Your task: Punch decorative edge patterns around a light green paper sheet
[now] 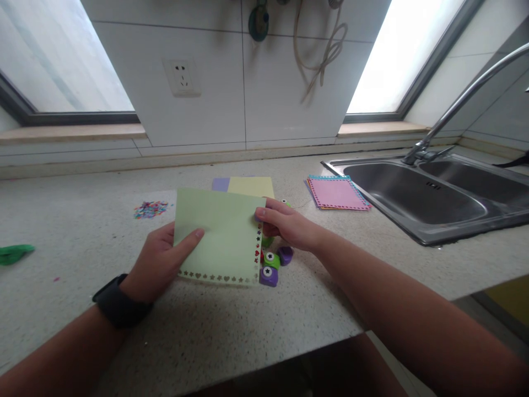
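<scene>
A light green paper sheet (221, 234) with small shapes punched along its near and right edges is held just above the speckled counter (206, 325). My left hand (159, 264), with a black watch on the wrist, grips the sheet's left side, thumb on top. My right hand (285, 223) pinches the sheet's right edge near its top corner. Under and beside that hand lie small purple and green craft punches (273, 267). Behind the sheet lie yellow and purple papers (248, 186).
A stack of pink and blue edge-punched papers (336, 193) lies next to the steel sink (430, 201), with a faucet (463, 99) behind. Coloured paper bits (151, 209) sit at the left. A green object (14, 253) lies at the far left. A wall socket (182, 77) is above.
</scene>
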`<state>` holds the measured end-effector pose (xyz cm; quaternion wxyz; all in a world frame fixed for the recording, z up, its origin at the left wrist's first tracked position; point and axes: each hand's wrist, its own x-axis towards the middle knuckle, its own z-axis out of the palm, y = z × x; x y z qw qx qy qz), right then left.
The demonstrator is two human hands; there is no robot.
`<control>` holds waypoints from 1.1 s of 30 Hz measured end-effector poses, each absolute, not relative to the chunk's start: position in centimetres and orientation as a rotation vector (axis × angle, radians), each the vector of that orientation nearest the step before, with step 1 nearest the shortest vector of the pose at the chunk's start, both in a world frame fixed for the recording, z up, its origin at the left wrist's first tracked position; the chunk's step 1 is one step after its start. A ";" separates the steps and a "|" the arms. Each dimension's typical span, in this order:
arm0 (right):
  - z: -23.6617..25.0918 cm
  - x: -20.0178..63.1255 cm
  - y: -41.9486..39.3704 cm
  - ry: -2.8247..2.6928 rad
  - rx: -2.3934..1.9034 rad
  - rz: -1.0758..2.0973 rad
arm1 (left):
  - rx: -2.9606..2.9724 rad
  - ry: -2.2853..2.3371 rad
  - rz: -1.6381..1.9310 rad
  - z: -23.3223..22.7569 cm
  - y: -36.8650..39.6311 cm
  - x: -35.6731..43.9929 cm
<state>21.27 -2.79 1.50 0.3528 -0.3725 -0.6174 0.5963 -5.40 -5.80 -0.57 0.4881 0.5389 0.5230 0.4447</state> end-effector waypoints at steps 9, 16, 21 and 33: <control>1.4 21.3 -2.7 -1.638 -0.957 1.492 | 1.332 1.282 1.075 -0.5 -5.8 -5.4; 1.7 21.1 -2.9 -1.712 -0.952 1.378 | 1.317 1.288 1.080 -0.4 -5.8 -5.5; 1.5 21.2 -2.8 -1.803 -0.936 1.300 | 1.323 1.272 1.088 -0.4 -5.8 -5.5; 1.6 21.1 -2.6 -1.711 -0.859 1.377 | 1.351 1.253 1.100 -0.3 -5.8 -5.5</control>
